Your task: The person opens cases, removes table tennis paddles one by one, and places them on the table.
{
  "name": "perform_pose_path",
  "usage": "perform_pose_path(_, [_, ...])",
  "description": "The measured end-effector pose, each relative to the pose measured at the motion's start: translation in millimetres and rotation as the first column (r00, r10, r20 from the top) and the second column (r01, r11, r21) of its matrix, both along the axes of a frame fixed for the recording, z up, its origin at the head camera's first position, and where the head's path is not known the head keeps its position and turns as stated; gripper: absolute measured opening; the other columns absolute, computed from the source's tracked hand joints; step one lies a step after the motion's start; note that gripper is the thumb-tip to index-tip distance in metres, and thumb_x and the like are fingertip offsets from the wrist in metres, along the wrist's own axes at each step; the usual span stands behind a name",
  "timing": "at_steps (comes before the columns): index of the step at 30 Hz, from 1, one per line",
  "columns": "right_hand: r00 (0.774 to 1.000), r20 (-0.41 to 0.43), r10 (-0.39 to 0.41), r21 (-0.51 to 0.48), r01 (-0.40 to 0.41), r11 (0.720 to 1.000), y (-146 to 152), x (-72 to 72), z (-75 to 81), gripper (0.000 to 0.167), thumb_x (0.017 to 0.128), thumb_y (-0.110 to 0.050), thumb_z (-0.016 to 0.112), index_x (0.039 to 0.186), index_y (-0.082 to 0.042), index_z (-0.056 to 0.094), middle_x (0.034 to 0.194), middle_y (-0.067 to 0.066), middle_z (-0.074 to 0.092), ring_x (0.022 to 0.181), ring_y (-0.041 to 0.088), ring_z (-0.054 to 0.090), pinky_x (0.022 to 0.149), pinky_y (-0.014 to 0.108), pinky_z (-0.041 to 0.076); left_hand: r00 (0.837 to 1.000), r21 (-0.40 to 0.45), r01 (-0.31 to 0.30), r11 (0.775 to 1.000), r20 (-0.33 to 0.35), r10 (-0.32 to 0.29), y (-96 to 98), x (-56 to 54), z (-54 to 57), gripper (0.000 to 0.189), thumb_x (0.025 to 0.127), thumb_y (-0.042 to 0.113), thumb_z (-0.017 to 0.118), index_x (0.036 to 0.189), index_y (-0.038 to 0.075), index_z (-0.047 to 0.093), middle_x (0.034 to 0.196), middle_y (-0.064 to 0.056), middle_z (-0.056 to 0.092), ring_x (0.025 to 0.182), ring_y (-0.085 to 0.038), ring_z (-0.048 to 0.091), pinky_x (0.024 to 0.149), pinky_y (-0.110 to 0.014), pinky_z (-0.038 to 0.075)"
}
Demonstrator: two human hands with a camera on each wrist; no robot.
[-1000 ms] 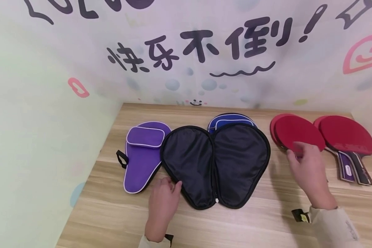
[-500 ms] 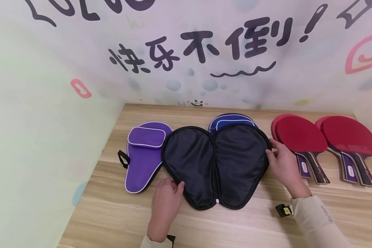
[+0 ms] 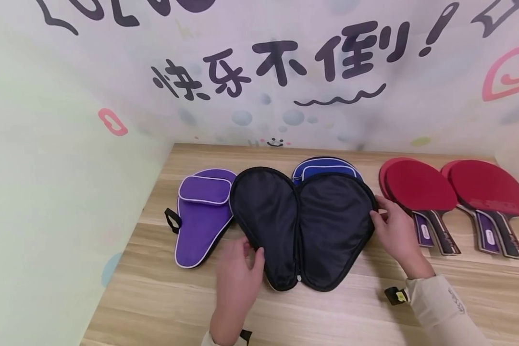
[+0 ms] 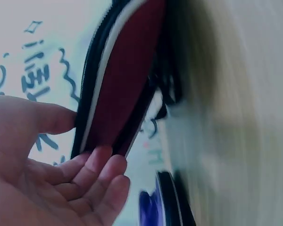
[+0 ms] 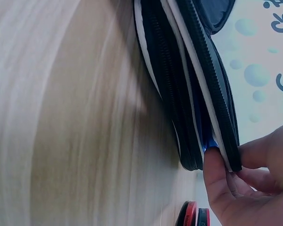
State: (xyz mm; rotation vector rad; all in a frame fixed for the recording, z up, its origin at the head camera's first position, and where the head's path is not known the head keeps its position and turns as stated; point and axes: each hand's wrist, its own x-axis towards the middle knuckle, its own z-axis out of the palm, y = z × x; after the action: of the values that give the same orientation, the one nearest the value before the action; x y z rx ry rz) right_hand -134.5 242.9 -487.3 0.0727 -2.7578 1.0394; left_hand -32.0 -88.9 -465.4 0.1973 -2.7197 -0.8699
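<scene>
An unzipped paddle case [image 3: 335,221] lies spread with its black lining up in the head view. My left hand [image 3: 239,276] pinches the edge of its left half, which is raised off the table. In the left wrist view that half shows a dark red outside [image 4: 125,61] with white piping, my thumb on the zipper edge and fingers beneath. My right hand [image 3: 395,235] pinches the edge of the right half; the right wrist view has thumb and fingers of that hand [image 5: 254,188] on either side of the zipper rim. A blue case [image 3: 328,166] is partly hidden behind it.
A purple paddle case [image 3: 199,230] with a black wrist loop lies at the left. On the right are red table tennis paddles [image 3: 421,185], overlapping in pairs, and another red paddle [image 3: 486,187] beside them. A printed cloth [image 3: 277,110] hangs behind the wooden table [image 3: 155,298].
My right hand has moved left from above the paddles to the case's right edge. The left half of the case has been lifted and tilted inward by my left hand.
</scene>
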Motion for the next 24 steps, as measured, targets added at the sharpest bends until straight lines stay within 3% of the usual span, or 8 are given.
perform_pose_path(3, [1.000,-0.002,-0.008,-0.013,0.008,1.000,-0.1,1.0,2.0,0.044,0.098,-0.004,0.062,0.138,0.010,0.055,0.122,0.033,0.066,0.090,0.043,0.072,0.063,0.015,0.045,0.994,0.002,0.095,0.995,-0.044,-0.095,12.4,3.3,3.1,0.042,0.091,0.024,0.075,0.125,0.003,0.060,0.109,-0.007,0.067,0.096,-0.022,0.068,0.083,-0.039,0.057])
perform_pose_path(6, [1.000,0.004,-0.014,-0.025,0.014,1.000,-0.2,1.5,3.6,0.044,0.098,-0.005,0.061,0.139,0.010,0.055,0.122,0.033,0.066,0.091,0.043,0.072,0.062,0.010,0.043,0.980,-0.018,0.195,0.981,-0.040,-0.195,24.1,7.0,2.1,0.053,0.089,0.025,0.076,0.132,0.004,0.055,0.118,-0.007,0.065,0.103,-0.022,0.068,0.088,-0.039,0.058])
perform_pose_path(10, [0.999,0.034,-0.015,-0.038,0.017,0.999,-0.2,2.2,5.5,0.045,0.100,-0.008,0.060,0.141,0.009,0.054,0.126,0.033,0.064,0.094,0.045,0.071,0.062,0.009,0.043,0.952,-0.060,0.306,0.950,-0.007,-0.307,35.1,11.2,-1.5,0.066,0.089,0.025,0.075,0.145,0.004,0.048,0.134,-0.010,0.060,0.116,-0.025,0.065,0.097,-0.042,0.056])
perform_pose_path(14, [0.998,0.052,-0.022,-0.043,0.024,0.999,0.9,3.1,6.5,0.045,0.102,-0.012,0.059,0.142,0.008,0.053,0.129,0.032,0.064,0.096,0.043,0.071,0.061,0.009,0.043,0.912,-0.093,0.408,0.908,-0.010,-0.410,43.4,13.6,-7.4,0.082,0.089,0.022,0.071,0.159,0.009,0.032,0.152,-0.011,0.050,0.134,-0.025,0.058,0.106,-0.042,0.053])
perform_pose_path(17, [0.997,0.064,-0.036,-0.035,0.038,0.999,2.2,4.0,7.4,0.044,0.104,-0.018,0.055,0.142,0.005,0.055,0.127,0.030,0.066,0.087,0.020,0.072,0.061,0.010,0.043,0.880,-0.078,0.474,0.877,-0.005,-0.476,49.3,15.4,-11.9,0.088,0.087,0.018,0.069,0.162,0.011,0.025,0.161,-0.008,0.042,0.142,-0.023,0.052,0.109,-0.041,0.051])
perform_pose_path(20, [0.995,0.091,-0.043,-0.057,0.048,0.997,3.5,4.6,8.5,0.046,0.108,-0.028,0.048,0.144,0.001,0.055,0.115,0.027,0.070,0.073,-0.004,0.062,0.061,0.013,0.043,0.852,-0.026,0.524,0.851,-0.006,-0.524,54.8,17.4,-15.1,0.086,0.086,0.012,0.068,0.161,0.011,0.026,0.163,-0.008,0.039,0.145,-0.023,0.048,0.112,-0.043,0.049])
perform_pose_path(22, [0.993,0.112,-0.040,-0.098,0.051,0.994,4.1,4.6,9.2,0.050,0.110,-0.034,0.041,0.145,-0.001,0.055,0.108,0.027,0.071,0.066,-0.011,0.057,0.060,0.014,0.045,0.838,0.010,0.545,0.838,-0.018,-0.545,57.7,18.2,-17.0,0.083,0.087,0.010,0.066,0.161,0.011,0.028,0.163,-0.007,0.040,0.146,-0.023,0.048,0.113,-0.043,0.048])
perform_pose_path(24, [0.991,0.131,-0.029,-0.144,0.048,0.988,4.5,4.7,9.7,0.055,0.111,-0.039,0.035,0.147,-0.002,0.053,0.107,0.028,0.070,0.063,-0.007,0.059,0.060,0.014,0.046,0.830,0.020,0.556,0.831,-0.045,-0.555,60.2,18.5,-18.9,0.079,0.089,0.009,0.066,0.160,0.010,0.030,0.160,-0.009,0.044,0.144,-0.023,0.050,0.112,-0.042,0.049])
